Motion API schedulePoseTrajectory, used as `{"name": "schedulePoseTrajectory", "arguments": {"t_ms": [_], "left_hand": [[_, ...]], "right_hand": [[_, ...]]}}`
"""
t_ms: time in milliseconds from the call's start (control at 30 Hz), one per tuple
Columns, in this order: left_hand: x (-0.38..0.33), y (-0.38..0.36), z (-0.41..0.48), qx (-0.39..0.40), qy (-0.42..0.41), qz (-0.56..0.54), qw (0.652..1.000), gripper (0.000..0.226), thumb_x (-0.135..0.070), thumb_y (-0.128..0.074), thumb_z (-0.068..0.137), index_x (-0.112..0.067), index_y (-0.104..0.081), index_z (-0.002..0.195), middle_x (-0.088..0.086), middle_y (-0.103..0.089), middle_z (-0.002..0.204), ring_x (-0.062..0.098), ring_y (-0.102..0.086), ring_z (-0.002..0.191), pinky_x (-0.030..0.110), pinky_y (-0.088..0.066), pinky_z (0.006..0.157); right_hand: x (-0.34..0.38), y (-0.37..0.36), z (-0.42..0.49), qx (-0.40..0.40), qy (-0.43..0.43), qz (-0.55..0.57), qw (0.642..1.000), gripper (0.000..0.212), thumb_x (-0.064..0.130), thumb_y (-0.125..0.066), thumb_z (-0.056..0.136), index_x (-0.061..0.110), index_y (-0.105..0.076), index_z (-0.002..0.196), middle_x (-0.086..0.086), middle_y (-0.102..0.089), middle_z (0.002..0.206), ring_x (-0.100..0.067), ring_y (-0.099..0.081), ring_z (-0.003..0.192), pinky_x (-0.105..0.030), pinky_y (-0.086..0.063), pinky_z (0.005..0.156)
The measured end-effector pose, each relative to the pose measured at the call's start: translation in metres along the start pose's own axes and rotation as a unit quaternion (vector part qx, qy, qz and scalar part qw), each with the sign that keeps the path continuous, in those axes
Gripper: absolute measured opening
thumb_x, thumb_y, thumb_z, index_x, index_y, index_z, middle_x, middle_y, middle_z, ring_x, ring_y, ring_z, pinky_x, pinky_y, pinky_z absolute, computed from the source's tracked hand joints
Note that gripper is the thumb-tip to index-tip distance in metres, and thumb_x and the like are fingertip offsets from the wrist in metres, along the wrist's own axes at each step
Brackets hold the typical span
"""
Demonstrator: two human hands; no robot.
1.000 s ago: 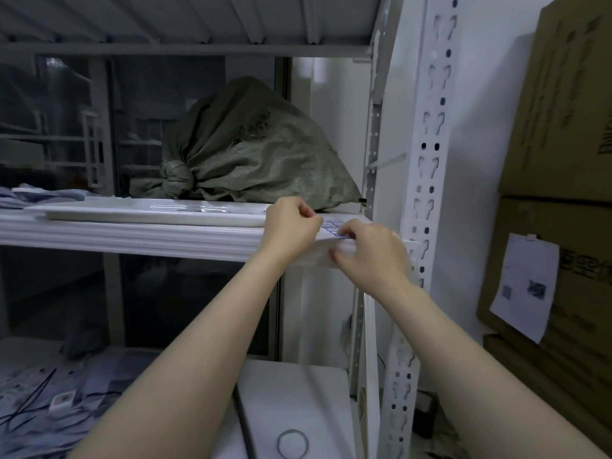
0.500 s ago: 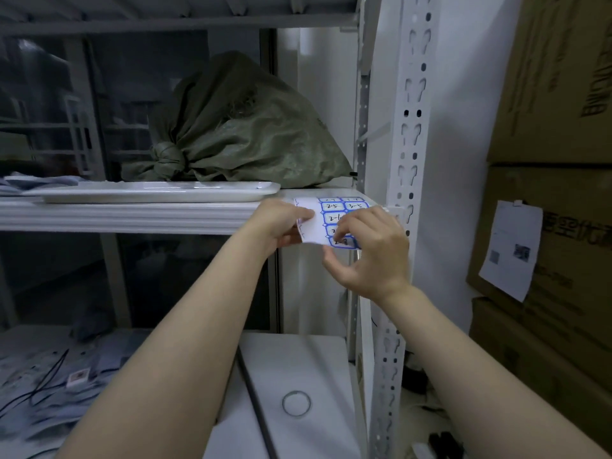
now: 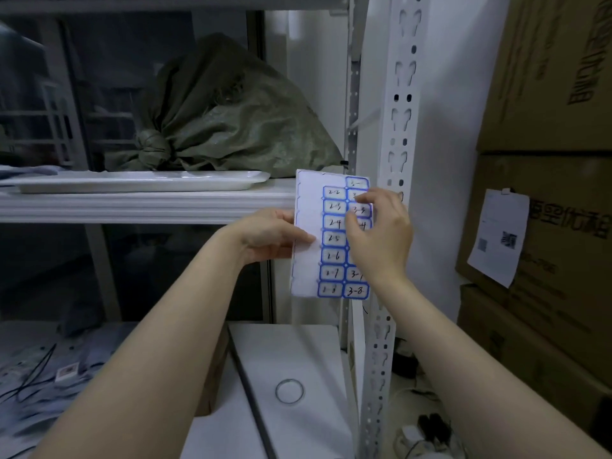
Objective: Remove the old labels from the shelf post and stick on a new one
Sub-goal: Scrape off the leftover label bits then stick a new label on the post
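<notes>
Our left hand (image 3: 275,233) grips a white blue-bordered label sheet (image 3: 332,223) by the white perforated shelf post (image 3: 402,94), right hand (image 3: 381,233) pinching one label (image 3: 361,211); sticking undone.

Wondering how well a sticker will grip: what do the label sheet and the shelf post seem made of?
Label sheet: probably paper labels on glossy release backing; its bare left strip looks smooth and slightly shiny. Shelf post: likely steel, painted smooth white; a thin folded section with cleanly punched keyhole slots.

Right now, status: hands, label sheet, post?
Left hand grips label sheet at left edge. Right hand pinches at its right column. Shelf post just behind, nothing blocking.
</notes>
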State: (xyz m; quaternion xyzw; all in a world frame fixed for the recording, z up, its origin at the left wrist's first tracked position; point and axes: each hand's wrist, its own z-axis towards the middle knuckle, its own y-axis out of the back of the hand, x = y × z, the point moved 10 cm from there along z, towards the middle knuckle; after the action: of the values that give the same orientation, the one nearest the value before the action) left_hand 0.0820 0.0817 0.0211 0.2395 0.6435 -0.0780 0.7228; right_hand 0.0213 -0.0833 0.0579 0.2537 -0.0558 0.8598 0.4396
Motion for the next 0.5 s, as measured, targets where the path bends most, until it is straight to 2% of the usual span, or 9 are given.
{"name": "schedulePoseTrajectory", "arguments": {"t_ms": [100, 200, 267, 367, 500], "left_hand": [[-0.002, -0.005, 0.002, -0.011, -0.010, -0.037, 0.999, 0.028, -0.004, -0.063, 0.087, -0.008, -0.063, 0.115, 0.008, -0.072, 0.106, 0.022, -0.070, 0.097, 0.032, -0.059, 0.079], [-0.006, 0.000, 0.007, -0.048, -0.034, -0.091, 0.994, 0.024, -0.010, -0.063, 0.090, -0.006, -0.062, 0.114, 0.011, -0.072, 0.105, 0.024, -0.071, 0.095, 0.036, -0.059, 0.078], [-0.007, 0.007, 0.009, -0.085, -0.048, -0.108, 0.989, 0.026, -0.013, -0.064, 0.089, -0.005, -0.061, 0.114, 0.011, -0.072, 0.104, 0.024, -0.071, 0.093, 0.038, -0.058, 0.081], [-0.012, 0.011, 0.009, -0.106, -0.072, -0.088, 0.988, 0.027, -0.009, -0.065, 0.088, -0.004, -0.062, 0.114, 0.011, -0.072, 0.105, 0.024, -0.071, 0.092, 0.038, -0.058, 0.082], [-0.020, -0.003, 0.008, -0.063, -0.094, -0.132, 0.985, 0.021, -0.004, -0.055, 0.093, -0.002, -0.064, 0.112, 0.015, -0.072, 0.103, 0.026, -0.071, 0.092, 0.039, -0.057, 0.083]], "right_hand": [[0.004, -0.002, -0.003, 0.002, 0.019, 0.026, 0.999, 0.018, 0.005, -0.067, 0.084, 0.009, -0.067, 0.101, -0.004, -0.063, 0.114, -0.014, -0.060, 0.102, -0.029, -0.051, 0.090], [0.008, 0.001, -0.004, 0.000, 0.032, 0.036, 0.999, 0.017, 0.000, -0.066, 0.083, 0.009, -0.068, 0.098, -0.003, -0.064, 0.108, -0.005, -0.056, 0.091, -0.015, -0.048, 0.085], [0.009, 0.001, -0.004, 0.006, 0.043, 0.039, 0.998, 0.017, 0.000, -0.066, 0.083, 0.009, -0.069, 0.096, -0.003, -0.064, 0.106, -0.006, -0.056, 0.092, -0.009, -0.043, 0.083], [0.011, -0.001, -0.005, 0.019, 0.057, 0.017, 0.998, 0.016, 0.006, -0.068, 0.082, 0.014, -0.071, 0.096, 0.001, -0.066, 0.106, -0.015, -0.058, 0.100, -0.020, -0.043, 0.086], [0.017, -0.002, -0.006, 0.022, 0.085, -0.011, 0.996, 0.011, 0.018, -0.071, 0.082, 0.017, -0.075, 0.092, 0.003, -0.070, 0.101, -0.019, -0.057, 0.100, -0.032, -0.047, 0.085]]}}
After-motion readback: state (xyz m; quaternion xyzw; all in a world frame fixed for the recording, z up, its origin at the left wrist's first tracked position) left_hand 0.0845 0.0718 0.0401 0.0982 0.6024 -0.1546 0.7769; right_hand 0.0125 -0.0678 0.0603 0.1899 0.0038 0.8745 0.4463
